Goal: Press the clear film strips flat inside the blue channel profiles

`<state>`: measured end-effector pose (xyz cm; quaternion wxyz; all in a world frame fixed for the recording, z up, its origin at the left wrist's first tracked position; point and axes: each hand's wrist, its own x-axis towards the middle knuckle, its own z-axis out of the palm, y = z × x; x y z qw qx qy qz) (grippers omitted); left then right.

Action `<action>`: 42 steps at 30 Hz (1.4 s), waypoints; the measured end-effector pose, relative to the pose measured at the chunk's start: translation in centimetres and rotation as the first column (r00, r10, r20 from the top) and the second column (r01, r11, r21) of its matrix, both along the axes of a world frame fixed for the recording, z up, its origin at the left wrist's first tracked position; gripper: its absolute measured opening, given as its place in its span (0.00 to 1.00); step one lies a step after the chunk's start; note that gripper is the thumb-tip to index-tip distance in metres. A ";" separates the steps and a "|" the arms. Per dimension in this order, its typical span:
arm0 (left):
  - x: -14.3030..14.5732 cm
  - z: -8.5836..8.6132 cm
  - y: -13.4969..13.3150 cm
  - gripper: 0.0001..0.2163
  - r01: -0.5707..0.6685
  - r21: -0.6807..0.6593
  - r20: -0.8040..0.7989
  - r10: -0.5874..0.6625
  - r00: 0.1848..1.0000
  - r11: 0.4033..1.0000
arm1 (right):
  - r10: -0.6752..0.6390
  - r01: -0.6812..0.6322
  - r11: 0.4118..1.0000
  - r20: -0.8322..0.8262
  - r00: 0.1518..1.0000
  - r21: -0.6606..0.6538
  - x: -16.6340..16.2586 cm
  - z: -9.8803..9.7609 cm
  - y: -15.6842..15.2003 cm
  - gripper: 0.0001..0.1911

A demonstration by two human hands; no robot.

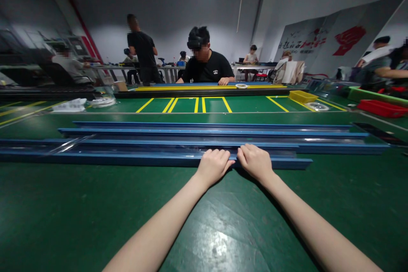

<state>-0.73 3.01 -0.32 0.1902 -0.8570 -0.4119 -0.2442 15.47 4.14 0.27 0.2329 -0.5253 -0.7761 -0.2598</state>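
Two long blue channel rails lie side by side across the green table. My left hand [214, 165] grips the near wall of the front blue rail [127, 160], its fingers curled over the edge. Close beside it, my right hand [255, 162] is closed over the same wall, a small gap between the two. Clear plastic film [73, 144] shows in the front rail's trough at the left. The rear blue rail [338, 148] sits just behind, shifted to the right. What my fingertips touch inside the trough is hidden.
Across the green table [95, 212], a person in a black shirt [208, 66] works at yellow and black rails [204, 92]. A yellow bin [302, 97], a red tray [382, 108] and a tape roll [318, 106] are at the right. White papers [69, 105] lie back left.
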 end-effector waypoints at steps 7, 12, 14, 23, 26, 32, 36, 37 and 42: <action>0.2 -0.2 0.0 0.13 -0.024 0.005 -0.017 0.024 1.000 1.000 | 0.109 -0.110 0.993 0.015 0.994 0.040 0.6 -0.2 0.1 0.17; 0.2 -0.1 -0.1 0.13 -0.031 0.006 -0.017 0.031 0.999 0.999 | 0.134 -0.134 0.990 0.005 0.991 0.045 0.7 -0.1 0.0 0.16; 0.2 -0.1 -0.1 0.13 -0.034 0.004 -0.017 0.034 0.999 0.999 | 0.137 -0.137 0.989 0.002 0.991 0.048 0.7 -0.2 0.1 0.16; 0.2 0.2 -0.3 0.13 -0.044 -0.012 -0.012 0.044 0.999 0.999 | 0.152 -0.151 0.988 -0.034 0.988 0.021 0.8 -0.1 0.1 0.17; 0.3 0.1 -0.3 0.13 -0.051 -0.016 -0.015 0.050 0.999 0.999 | 0.147 -0.148 0.989 -0.045 0.988 -0.003 0.7 -0.1 0.1 0.18; 0.3 0.2 -0.5 0.13 -0.073 -0.037 -0.014 0.072 0.997 0.997 | 0.158 -0.161 0.985 -0.058 0.986 -0.063 0.8 0.1 0.2 0.19; 0.5 0.2 -0.6 0.13 -0.089 -0.047 0.002 0.089 0.996 0.995 | 0.173 -0.179 0.978 -0.059 0.983 -0.107 0.9 0.3 0.2 0.19; 0.5 0.2 -0.6 0.13 -0.095 -0.045 0.008 0.096 0.995 0.994 | 0.175 -0.181 0.977 -0.060 0.983 -0.114 0.9 0.3 0.2 0.19; 0.6 0.0 -0.6 0.13 -0.129 -0.034 0.039 0.130 0.991 0.991 | 0.174 -0.185 0.972 -0.087 0.981 -0.143 0.8 0.5 0.2 0.19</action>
